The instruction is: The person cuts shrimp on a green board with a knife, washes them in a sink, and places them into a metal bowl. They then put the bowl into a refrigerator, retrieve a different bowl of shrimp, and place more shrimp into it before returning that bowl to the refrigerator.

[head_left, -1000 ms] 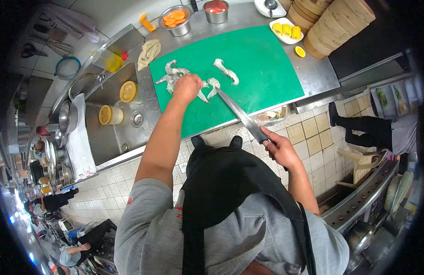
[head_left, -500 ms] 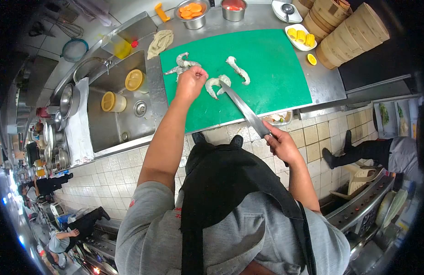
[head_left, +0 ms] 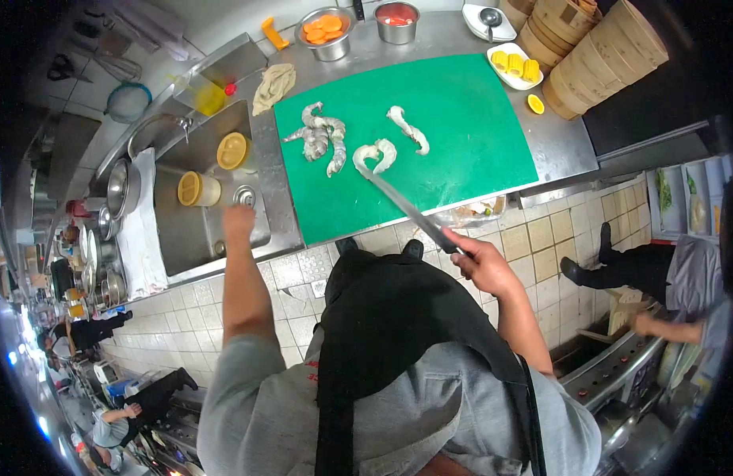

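nearest: the person in a grey shirt and black apron (head_left: 398, 341), seen from above. right hand (head_left: 481, 266) out over the floor tiles in front of the counter, fingers wrapped tight round the handle of a long knife (head_left: 406, 208). blade runs up and left across the counter edge; its tip lies against the curled shrimp (head_left: 374, 155) on the green cutting board (head_left: 461, 127).

left hand (head_left: 238, 220) raised at the sink's (head_left: 200, 230) near edge, blurred; fingers look bunched, cannot tell whether it holds anything. it touches no shrimp.

on the board: a cluster of shrimp (head_left: 319, 135) at the left part, well apart from the left hand; the curled shrimp just right of that cluster; one more shrimp (head_left: 408, 129) further right and a little beyond.

in the sink: two yellow-lidded containers (head_left: 233, 149), side by side.

beyond the board: crumpled cloth (head_left: 273, 83) at its far-left corner, steel bowl of orange slices (head_left: 324, 30), steel bowl with red contents (head_left: 396, 17), white dish of yellow pieces (head_left: 518, 65), stacked bamboo steamers (head_left: 596, 47) at far right.

right edge: another person (head_left: 667, 270) by the stove.
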`<action>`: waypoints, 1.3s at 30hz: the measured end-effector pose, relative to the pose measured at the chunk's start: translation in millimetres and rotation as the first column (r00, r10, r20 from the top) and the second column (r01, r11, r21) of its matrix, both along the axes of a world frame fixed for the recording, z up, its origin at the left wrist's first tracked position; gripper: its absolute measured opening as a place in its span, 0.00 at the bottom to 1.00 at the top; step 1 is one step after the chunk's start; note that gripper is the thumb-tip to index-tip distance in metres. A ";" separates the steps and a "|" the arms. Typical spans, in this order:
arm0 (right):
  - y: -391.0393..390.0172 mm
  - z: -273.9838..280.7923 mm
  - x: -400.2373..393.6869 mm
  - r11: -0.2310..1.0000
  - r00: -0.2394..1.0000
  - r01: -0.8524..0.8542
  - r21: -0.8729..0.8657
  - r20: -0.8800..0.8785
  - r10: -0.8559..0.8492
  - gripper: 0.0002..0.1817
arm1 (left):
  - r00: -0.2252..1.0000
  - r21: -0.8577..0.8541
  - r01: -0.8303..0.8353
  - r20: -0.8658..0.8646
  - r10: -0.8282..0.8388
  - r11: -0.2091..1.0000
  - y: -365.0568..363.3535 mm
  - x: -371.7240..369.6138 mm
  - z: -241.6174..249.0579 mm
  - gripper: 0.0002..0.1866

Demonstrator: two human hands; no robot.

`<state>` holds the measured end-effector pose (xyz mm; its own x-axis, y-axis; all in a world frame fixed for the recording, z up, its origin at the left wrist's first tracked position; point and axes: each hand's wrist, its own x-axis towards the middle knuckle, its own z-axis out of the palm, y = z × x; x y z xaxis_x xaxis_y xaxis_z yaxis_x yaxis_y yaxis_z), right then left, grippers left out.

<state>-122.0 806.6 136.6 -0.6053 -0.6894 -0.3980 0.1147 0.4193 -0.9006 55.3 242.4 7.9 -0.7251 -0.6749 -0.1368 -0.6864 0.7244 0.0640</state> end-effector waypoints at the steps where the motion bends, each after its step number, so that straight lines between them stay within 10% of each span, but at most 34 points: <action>1: -5.5 -0.8 -1.1 0.997 0.990 -0.068 0.049 -0.123 0.073 0.29 | 0.958 0.032 -0.209 -0.191 0.212 0.977 4.6 7.0 -14.1 0.16; 4: -16.9 -30.8 -3.6 0.997 0.919 -0.070 0.035 -0.386 0.078 0.28 | 0.944 -0.173 -0.305 -0.188 0.272 0.937 41.7 -14.9 -1.8 0.12; 6: -23.2 -26.8 -11.7 1.000 0.929 -0.021 0.002 -0.370 0.020 0.29 | 0.894 0.118 -0.266 -0.340 0.291 0.957 77.9 -43.0 33.1 0.11; 10: -18.9 -36.5 -27.4 0.985 0.840 0.155 0.072 -0.534 -0.093 0.29 | 0.787 0.251 0.238 -0.617 -0.034 0.938 162.3 -98.2 70.3 0.14; 12: -12.8 -37.5 -37.7 0.969 0.852 0.244 0.032 -0.484 -0.199 0.30 | 0.725 -0.054 0.287 -0.640 -0.253 0.957 192.5 -121.1 69.0 0.15; 16: -2.2 -25.6 -43.0 0.972 0.911 0.236 0.002 -0.350 -0.220 0.30 | 0.750 -0.110 0.265 -0.600 -0.277 0.958 200.3 -149.8 56.7 0.17; 19: 2.7 -21.3 -36.1 0.965 0.912 0.263 0.008 -0.328 -0.246 0.30 | 0.771 -0.049 0.312 -0.570 -0.283 0.949 196.4 -159.9 71.7 0.19; 24: 11.5 -12.2 -15.5 0.931 0.931 0.364 0.010 -0.014 -0.364 0.29 | 0.870 0.553 0.463 -0.432 -0.236 0.693 197.1 -190.4 133.9 0.26; 30: 24.1 -30.3 -8.8 0.935 0.920 0.353 -0.030 0.195 -0.340 0.29 | 0.910 0.532 0.340 -0.395 -0.128 0.776 232.0 -208.0 95.8 0.39; 38: 20.5 -41.2 -4.5 0.934 0.897 0.350 -0.073 0.315 -0.311 0.29 | 0.947 0.475 0.302 -0.253 -0.200 0.827 262.0 -177.5 91.4 0.32; 39: 18.7 -43.5 -4.5 0.934 0.896 0.350 -0.073 0.318 -0.311 0.29 | 0.861 0.268 0.439 -0.398 -0.316 0.858 263.2 -173.8 81.0 0.33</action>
<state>-126.5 825.3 93.1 -0.6745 -0.5260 -0.5180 0.4961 0.1968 -0.8457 -118.5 505.6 88.9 -0.9557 -0.2941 -0.0126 -0.2569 0.8125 0.5233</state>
